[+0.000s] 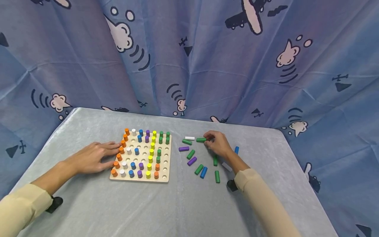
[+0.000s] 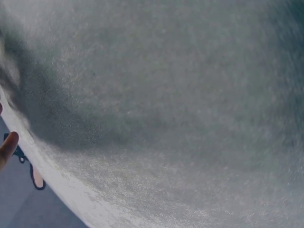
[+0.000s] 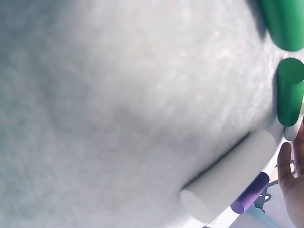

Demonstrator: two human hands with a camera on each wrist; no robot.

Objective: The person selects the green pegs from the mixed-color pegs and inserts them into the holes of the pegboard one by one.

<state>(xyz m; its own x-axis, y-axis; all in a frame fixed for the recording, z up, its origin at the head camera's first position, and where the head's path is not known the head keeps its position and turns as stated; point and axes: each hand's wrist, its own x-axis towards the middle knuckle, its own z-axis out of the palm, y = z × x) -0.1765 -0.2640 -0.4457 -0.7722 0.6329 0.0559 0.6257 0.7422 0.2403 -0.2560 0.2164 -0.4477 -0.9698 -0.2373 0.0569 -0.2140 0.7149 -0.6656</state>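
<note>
Wooden peg board point(image 1: 165, 171), lower centre-left of the head view, on a grey cloth-covered table point(image 1: 183, 207); upright coloured pegs fill its left columns. Left hand point(image 1: 94, 157): flat, fingers straight, resting against the board's left edge beside the orange pegs point(image 1: 119, 157). Right hand point(image 1: 217, 142), right of centre: fingertips pinch one end of a green peg point(image 1: 200, 140) lying on the cloth. Loose pegs point(image 1: 195, 162) in green, purple, blue and white lie scattered around that hand. Patterned blue curtain point(image 1: 207, 65) fills the upper frame.
</note>
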